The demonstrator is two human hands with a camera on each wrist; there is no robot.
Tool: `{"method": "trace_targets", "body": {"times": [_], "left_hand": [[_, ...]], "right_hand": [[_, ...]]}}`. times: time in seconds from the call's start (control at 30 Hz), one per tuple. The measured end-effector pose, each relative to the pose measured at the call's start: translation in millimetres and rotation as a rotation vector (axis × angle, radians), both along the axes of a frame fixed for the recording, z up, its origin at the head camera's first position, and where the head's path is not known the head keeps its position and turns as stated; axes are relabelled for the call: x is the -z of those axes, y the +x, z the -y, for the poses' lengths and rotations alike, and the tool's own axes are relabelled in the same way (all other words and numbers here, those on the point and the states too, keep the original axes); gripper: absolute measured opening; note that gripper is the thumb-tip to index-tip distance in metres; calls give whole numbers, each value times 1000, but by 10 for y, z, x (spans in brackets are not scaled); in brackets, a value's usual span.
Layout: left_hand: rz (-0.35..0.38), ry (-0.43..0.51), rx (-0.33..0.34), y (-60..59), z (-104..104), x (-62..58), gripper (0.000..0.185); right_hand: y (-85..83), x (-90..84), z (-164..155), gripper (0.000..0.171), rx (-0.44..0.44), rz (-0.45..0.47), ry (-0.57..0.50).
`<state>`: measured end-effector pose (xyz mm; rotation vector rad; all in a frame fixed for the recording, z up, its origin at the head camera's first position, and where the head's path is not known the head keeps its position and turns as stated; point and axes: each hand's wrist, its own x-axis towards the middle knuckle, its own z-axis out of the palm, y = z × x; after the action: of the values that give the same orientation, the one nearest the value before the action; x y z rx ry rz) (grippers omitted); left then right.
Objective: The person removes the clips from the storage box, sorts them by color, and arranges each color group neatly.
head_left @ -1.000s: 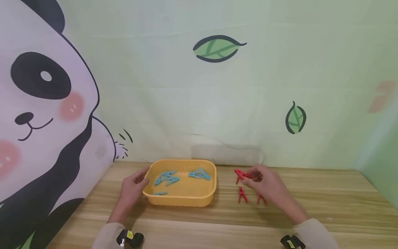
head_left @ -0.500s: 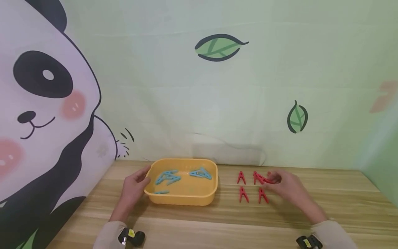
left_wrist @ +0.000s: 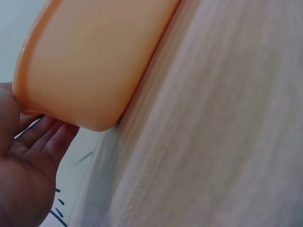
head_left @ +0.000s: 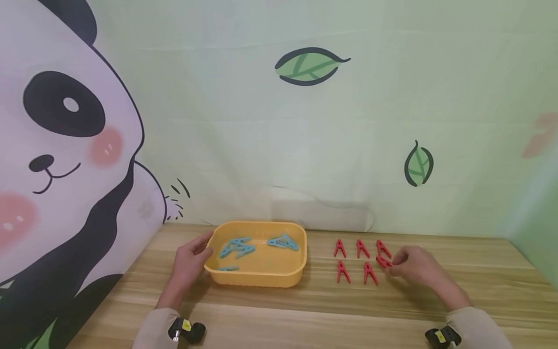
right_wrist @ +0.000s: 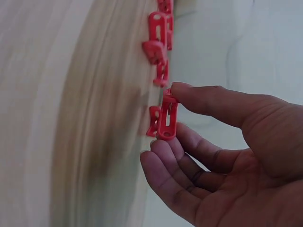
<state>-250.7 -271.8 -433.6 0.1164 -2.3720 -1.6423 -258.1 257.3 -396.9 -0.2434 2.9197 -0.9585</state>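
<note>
Right hand [head_left: 414,269] sat at the lower right of the head view, pinching a red clothespin [head_left: 383,262] between thumb and fingers. The wrist cam showed it better: the thumb on top of the peg [right_wrist: 164,118] and the fingers [right_wrist: 175,165] curled underneath it, just above the wooden table [head_left: 279,310]. So that hand was grasping the peg, not released.

The pin in hand was at the right end of the near row, beside five other red pins [head_left: 354,259] laid out in two neat rows right of center. It looked tilted compared to its neighbours, and I couldn't tell whether it was touching the wood yet.

Left hand [head_left: 188,264] held the left end of the yellow tray [head_left: 257,278], thumb over the rim and fingers underneath the wall, as far as the left wrist view showed. A few blue clothespins [head_left: 237,248] lay loose inside.

What could go sideways, as I see it: the fingers were very near the pin at the end of the far row, so opening them or sliding the hand out carelessly could knock that one and wreck the grid. Squeezing the tail ends would make the peg spring open and skitter. And if the left hand shifted, the tray could slide toward the pins.
</note>
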Motion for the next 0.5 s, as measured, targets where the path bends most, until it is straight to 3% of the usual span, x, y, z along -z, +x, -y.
{"method": "trace_targets", "body": {"times": [0.5], "left_hand": [[-10,11,1,14,-11,-11,48]], "right_hand": [[-5,55,-110,25,33,58,12]]}}
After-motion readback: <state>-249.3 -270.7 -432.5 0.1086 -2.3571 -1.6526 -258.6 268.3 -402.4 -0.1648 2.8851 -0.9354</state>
